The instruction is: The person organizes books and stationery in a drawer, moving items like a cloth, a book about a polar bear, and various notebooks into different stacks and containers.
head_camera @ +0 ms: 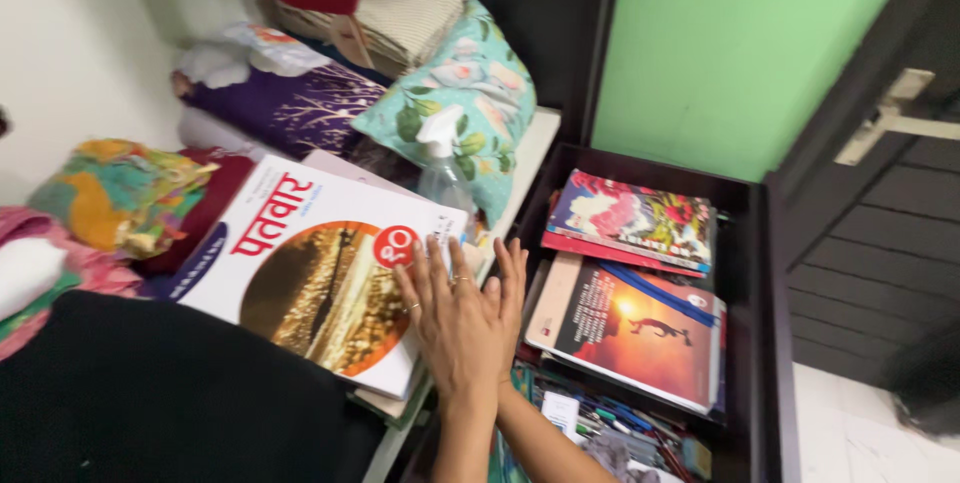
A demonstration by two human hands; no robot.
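1. My left hand (455,318) lies flat on the big white book (320,278), fingers spread open, gripping nothing.
2. My right hand (508,283) is mostly hidden behind the left one. Its fingers point up, straight and open, at the book's right edge.
3. The book sits at 9 o'clock from my hands, on top of other books.
4. At 3 o'clock is a dark drawer (760,273) with a sunset book (635,328) inside.
5. A spray bottle (445,168) stands at 12 o'clock, by a flowery pillow (470,93).
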